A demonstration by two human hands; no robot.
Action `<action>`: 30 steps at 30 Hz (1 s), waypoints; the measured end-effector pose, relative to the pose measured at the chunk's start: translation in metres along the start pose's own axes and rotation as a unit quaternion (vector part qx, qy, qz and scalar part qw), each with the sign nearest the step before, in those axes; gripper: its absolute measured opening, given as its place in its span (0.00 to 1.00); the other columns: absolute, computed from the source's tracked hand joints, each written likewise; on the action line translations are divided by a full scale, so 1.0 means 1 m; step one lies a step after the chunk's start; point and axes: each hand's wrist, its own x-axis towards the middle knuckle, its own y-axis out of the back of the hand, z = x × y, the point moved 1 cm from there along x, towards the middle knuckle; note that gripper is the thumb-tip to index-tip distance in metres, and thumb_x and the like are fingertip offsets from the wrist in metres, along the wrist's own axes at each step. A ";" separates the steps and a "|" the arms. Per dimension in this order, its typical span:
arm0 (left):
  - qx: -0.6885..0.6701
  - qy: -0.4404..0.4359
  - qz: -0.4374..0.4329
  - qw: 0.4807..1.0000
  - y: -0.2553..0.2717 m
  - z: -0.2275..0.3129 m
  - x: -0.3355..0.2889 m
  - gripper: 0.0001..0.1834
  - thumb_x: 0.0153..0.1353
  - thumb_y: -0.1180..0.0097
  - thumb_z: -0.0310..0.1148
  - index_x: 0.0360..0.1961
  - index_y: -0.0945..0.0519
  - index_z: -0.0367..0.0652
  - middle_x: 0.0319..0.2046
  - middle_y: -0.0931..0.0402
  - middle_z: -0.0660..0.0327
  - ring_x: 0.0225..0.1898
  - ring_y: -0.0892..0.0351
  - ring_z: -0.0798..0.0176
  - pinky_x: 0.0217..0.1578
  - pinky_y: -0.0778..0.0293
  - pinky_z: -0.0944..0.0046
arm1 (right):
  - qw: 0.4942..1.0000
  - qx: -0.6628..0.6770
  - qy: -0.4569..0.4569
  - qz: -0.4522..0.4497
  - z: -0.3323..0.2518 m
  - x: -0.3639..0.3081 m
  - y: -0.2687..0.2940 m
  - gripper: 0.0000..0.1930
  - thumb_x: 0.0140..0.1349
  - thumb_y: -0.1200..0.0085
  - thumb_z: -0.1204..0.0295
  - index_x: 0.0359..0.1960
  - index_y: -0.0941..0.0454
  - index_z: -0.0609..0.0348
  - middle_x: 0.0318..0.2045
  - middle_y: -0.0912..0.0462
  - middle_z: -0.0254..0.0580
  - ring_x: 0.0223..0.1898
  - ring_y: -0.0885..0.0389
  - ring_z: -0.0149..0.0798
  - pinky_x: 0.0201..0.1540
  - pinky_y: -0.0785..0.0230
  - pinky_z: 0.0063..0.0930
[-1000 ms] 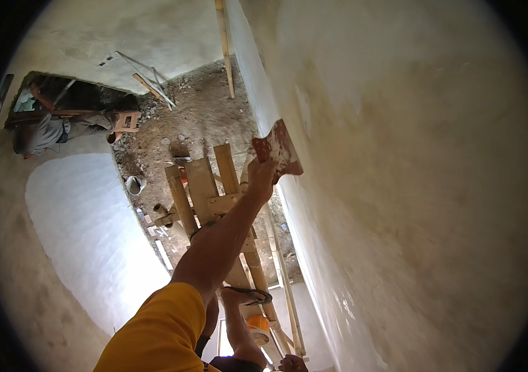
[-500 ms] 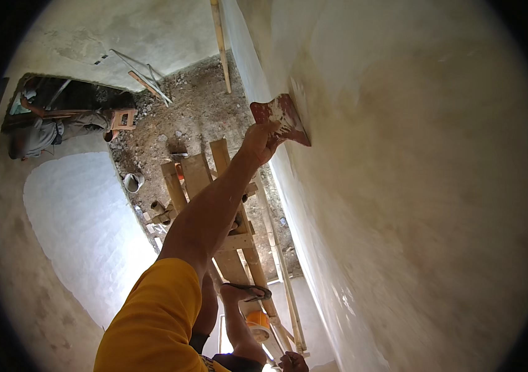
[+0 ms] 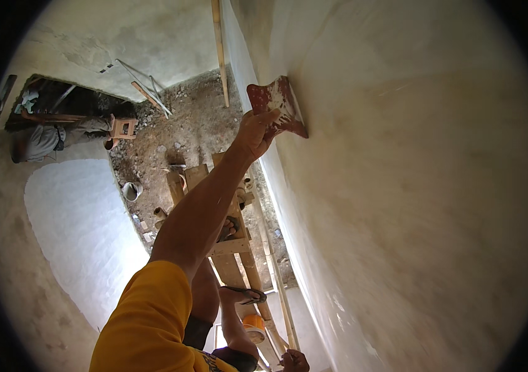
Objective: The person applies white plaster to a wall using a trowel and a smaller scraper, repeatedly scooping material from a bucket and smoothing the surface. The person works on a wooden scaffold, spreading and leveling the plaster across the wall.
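My left hand [image 3: 256, 132] grips a dark red putty spreader [image 3: 278, 106] smeared with whitish filler. Its straight edge meets the pale plastered wall [image 3: 413, 186] on the right, with the blade tilted to the surface. My left arm, in a yellow sleeve, stretches up from the lower edge. Low in the picture, my right hand [image 3: 294, 361] is closed in front of my body; whatever it may hold is hidden. My sandalled feet are on the wooden scaffold planks [image 3: 232, 273].
An orange bucket [image 3: 254, 322] sits by the planks. Bamboo poles [image 3: 220, 56] stand along the wall. Below lie a rubble floor [image 3: 180, 127] and a white bucket [image 3: 132, 191]. At the far left, a person [image 3: 47, 141] is beside a wall opening and a small wooden stool [image 3: 123, 126].
My left hand has slid the spreader a little farther up the wall in the picture. The view has shifted slightly, and one foot shows more beside my forearm.
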 end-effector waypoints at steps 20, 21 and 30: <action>-0.040 -0.049 0.052 0.997 0.062 -0.041 0.027 0.07 0.66 0.41 0.22 0.44 0.20 0.37 0.40 0.17 0.57 0.40 0.14 0.59 0.40 0.15 0.59 | 0.997 -0.040 0.069 0.017 0.007 -0.005 0.003 0.09 0.66 0.41 0.73 0.44 0.17 0.63 0.30 0.18 0.34 0.28 0.21 0.28 0.32 0.26 0.23; -0.051 -0.047 0.036 0.997 0.060 -0.042 0.033 0.07 0.66 0.41 0.22 0.45 0.20 0.37 0.40 0.17 0.56 0.40 0.14 0.59 0.40 0.15 0.59 | 0.996 -0.054 0.062 0.021 0.006 -0.006 0.002 0.09 0.66 0.41 0.73 0.44 0.17 0.63 0.30 0.18 0.34 0.28 0.21 0.28 0.32 0.26 0.23; -0.015 -0.034 0.051 0.998 0.018 0.001 0.030 0.08 0.65 0.40 0.21 0.45 0.20 0.34 0.42 0.16 0.54 0.41 0.13 0.57 0.41 0.13 0.58 | 0.997 -0.028 0.061 0.028 0.013 -0.002 0.001 0.08 0.66 0.42 0.74 0.44 0.18 0.64 0.32 0.18 0.35 0.30 0.21 0.28 0.34 0.24 0.23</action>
